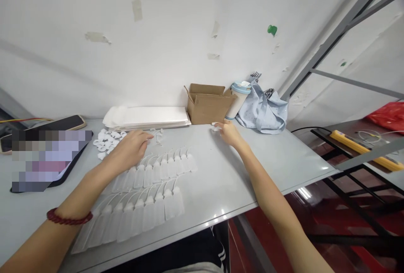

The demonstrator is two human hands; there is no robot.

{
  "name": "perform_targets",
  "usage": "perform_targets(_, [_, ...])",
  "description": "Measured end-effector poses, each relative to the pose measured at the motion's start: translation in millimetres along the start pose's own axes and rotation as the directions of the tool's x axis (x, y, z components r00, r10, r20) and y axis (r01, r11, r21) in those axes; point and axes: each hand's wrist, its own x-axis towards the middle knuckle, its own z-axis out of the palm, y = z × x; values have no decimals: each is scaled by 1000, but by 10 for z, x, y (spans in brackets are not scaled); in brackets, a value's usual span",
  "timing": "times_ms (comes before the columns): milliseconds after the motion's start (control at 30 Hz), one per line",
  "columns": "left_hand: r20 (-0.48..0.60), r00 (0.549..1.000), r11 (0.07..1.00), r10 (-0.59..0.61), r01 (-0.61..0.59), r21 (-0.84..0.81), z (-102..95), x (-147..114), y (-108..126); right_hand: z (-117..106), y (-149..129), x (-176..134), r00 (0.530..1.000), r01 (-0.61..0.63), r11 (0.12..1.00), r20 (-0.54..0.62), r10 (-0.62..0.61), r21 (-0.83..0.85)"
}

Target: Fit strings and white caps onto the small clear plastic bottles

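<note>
Pinching a white piece [215, 128] in the right hand [229, 133] near the table [214, 168] back edge, cannot tell grip of left hand [134, 146].

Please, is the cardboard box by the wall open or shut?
Open. The cardboard box has its back flap standing up, not folded over the top. Whether anything is inside, I cannot tell.

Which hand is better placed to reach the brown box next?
Probably the right hand: it is close in front of the brown box, while the left hand is farther away, near the plastic tags.
</note>
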Motion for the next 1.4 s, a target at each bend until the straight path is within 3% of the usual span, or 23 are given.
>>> perform_targets(267, [-152,969,970,-192,163,-182,-214,-26,192,109,-10,13,999,23,997,37,-20,-71])
perform_targets(467, [-72,962,881,-263,209,-425,-271,-40,314,95,-155,32,994,105,994,-25,-105,5])
perform_targets(633, [53,980,799,-192,187,-572,-285,-75,456,20,-587,-177,966,242,952,-137,-219,186])
perform_targets(667, [75,984,788,-163,176,-590,-275,-82,483,17,-687,-249,954,285,926,-169,-248,248])
perform_targets(733, [100,990,774,-95,136,-618,-248,-91,536,17,-864,-393,906,421,720,-296,-303,551])
perform_targets(800, [104,994,763,-30,90,-640,-227,-97,586,16,-993,-511,881,471,571,-331,-337,672])
perform_targets(867, [106,994,753,6,65,-655,-220,-104,632,9,-1066,-586,869,488,514,-336,-364,706])
perform_targets(1167, [143,990,725,4,96,-682,-200,-164,707,41,-1143,-684,833,550,517,-386,-397,656])
perform_targets(1400, [152,988,726,-30,126,-676,-187,-150,695,23,-1171,-711,819,573,570,-426,-384,588])
